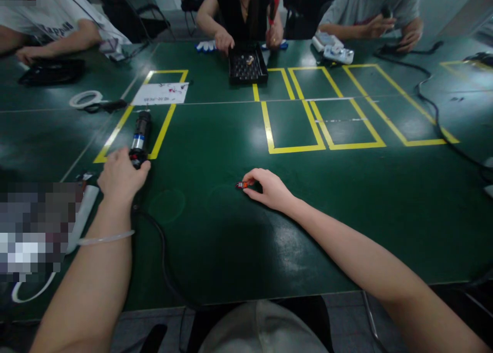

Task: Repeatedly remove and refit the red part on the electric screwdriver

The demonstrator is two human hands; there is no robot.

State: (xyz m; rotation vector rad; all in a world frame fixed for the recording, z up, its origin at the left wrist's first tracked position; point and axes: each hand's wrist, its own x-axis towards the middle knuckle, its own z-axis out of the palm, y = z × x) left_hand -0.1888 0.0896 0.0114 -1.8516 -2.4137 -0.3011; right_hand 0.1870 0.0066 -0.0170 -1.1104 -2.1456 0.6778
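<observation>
My left hand is wrapped around the cord end of a black electric screwdriver with a blue and silver band. The tool lies on the green table inside a yellow-taped outline, its tip pointing away from me. From its near end a black cable runs toward the table's front edge. In the middle of the table, my right hand pinches a small red-orange piece between thumb and fingertips, at or just above the surface. The piece is too small to make out its kind.
Yellow tape rectangles mark the green table. A white sheet, a tape roll and a black tray lie farther off. Several people sit opposite; one holds a red-handled tool. A black cable crosses the right.
</observation>
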